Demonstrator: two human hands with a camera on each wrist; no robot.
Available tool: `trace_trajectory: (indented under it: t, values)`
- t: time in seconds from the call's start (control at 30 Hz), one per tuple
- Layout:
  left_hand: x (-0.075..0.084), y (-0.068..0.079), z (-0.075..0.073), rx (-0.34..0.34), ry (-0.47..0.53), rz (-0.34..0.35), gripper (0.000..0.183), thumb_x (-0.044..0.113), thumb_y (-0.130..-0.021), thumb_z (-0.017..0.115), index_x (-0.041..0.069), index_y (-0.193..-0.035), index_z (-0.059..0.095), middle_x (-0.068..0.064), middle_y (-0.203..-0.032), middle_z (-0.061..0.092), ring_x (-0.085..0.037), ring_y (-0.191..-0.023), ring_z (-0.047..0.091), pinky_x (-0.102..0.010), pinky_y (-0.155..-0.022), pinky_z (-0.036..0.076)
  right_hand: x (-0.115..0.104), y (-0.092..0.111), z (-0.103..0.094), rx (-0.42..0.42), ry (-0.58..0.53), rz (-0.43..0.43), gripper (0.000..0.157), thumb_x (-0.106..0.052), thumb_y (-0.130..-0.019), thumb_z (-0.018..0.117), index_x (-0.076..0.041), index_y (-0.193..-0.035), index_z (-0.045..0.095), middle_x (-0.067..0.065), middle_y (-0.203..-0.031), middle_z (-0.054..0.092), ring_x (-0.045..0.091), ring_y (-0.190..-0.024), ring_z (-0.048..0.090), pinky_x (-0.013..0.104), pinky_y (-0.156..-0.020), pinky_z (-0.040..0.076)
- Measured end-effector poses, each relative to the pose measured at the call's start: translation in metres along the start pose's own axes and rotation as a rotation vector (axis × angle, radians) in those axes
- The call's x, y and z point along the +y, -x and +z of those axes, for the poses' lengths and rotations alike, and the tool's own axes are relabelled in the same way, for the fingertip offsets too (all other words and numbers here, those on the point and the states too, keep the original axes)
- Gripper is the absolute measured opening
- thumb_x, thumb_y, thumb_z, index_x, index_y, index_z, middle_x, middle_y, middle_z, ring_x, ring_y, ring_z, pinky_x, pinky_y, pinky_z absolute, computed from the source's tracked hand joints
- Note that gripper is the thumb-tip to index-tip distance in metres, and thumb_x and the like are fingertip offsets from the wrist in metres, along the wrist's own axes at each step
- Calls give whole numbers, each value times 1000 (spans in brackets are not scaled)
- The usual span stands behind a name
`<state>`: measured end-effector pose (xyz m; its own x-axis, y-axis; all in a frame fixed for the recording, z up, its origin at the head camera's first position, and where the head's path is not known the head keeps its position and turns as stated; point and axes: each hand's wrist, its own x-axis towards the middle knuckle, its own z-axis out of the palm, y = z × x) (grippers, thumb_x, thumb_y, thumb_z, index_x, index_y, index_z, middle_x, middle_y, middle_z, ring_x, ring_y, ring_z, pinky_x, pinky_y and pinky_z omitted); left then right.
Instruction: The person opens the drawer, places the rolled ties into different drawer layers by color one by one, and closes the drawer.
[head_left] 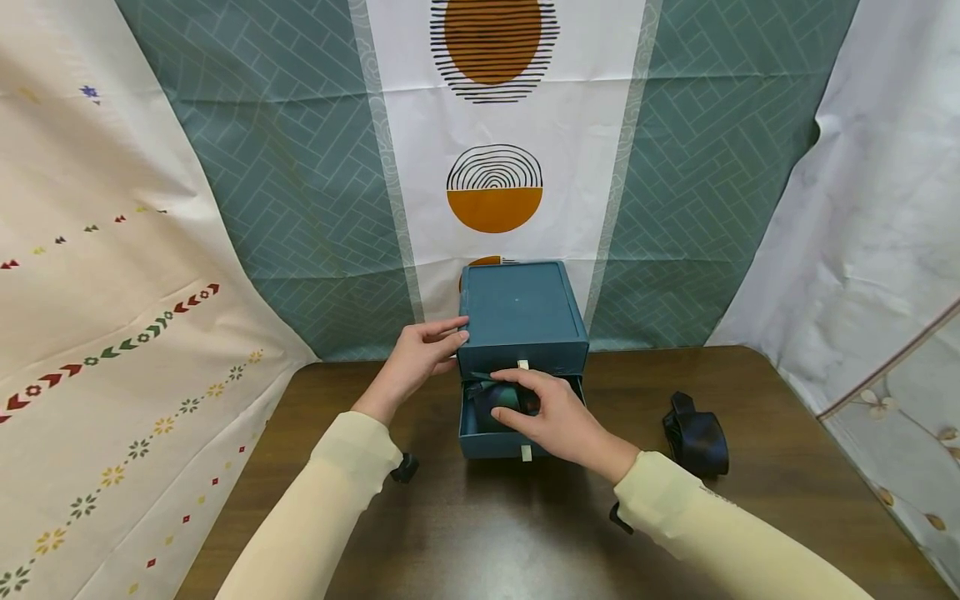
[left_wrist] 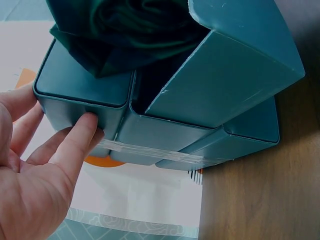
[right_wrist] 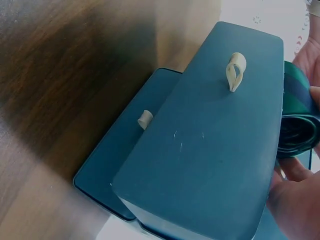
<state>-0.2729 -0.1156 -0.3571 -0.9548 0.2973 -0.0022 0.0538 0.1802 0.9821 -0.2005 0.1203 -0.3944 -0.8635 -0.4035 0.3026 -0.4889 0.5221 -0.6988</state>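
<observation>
A teal drawer box stands upright at the back of the table, with a lower drawer pulled out. In that drawer is a rolled green and navy striped necktie, also seen as dark shiny folds of the necktie in the left wrist view. My right hand grips the roll, thumb on one side and fingers on the other. My left hand touches the left side of the box with extended fingers, beside the shut upper drawer. The drawer's inside is partly hidden by my right hand.
A dark, glossy rolled strip lies on the brown wooden table at the right. Pale pull tabs stick out from the drawer fronts. Patterned cloths hang behind and on both sides.
</observation>
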Motion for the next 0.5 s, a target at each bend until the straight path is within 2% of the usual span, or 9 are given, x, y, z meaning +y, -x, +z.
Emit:
trace_trajectory:
  t: [0.17, 0.2, 0.23, 0.37, 0.5]
  values:
    - [-1, 0, 0, 4, 2, -3, 42, 36, -89, 63, 28, -130, 57, -2, -138, 50, -20, -125, 51, -45, -93, 49, 3, 2, 2, -27, 52, 32, 48, -46, -83, 67, -38, -128, 53, -20, -126, 55, 6, -103, 56, 36, -84, 53]
    - [-1, 0, 0, 4, 4, -4, 43, 36, -89, 63, 27, -130, 57, -2, -138, 50, -20, -125, 51, -45, -93, 49, 4, 2, 2, -35, 58, 47, 47, -46, -83, 67, -38, -127, 54, -19, -126, 55, 6, -101, 57, 35, -82, 53]
    - [-1, 0, 1, 8, 5, -8, 42, 37, -88, 64, 27, -129, 58, -2, -137, 51, -20, -124, 52, -44, -92, 50, 6, 2, 2, -42, 60, 64, 47, -45, -83, 68, -38, -127, 54, -18, -127, 55, 5, -105, 56, 35, -85, 53]
    - [0, 0, 0, 3, 12, -4, 43, 36, -89, 63, 26, -130, 57, -4, -138, 50, -21, -124, 52, -45, -92, 50, 9, 2, 2, -56, 47, 135, 46, -45, -82, 68, -33, -125, 56, -14, -120, 60, 9, -79, 57, 29, -70, 51]
    - [1, 0, 1, 7, 10, -13, 41, 36, -88, 64, 28, -129, 58, -1, -137, 51, -20, -124, 52, -44, -92, 50, 9, -1, 1, -60, 47, 194, 49, -47, -81, 69, -30, -126, 57, -10, -118, 63, 8, -76, 58, 29, -72, 52]
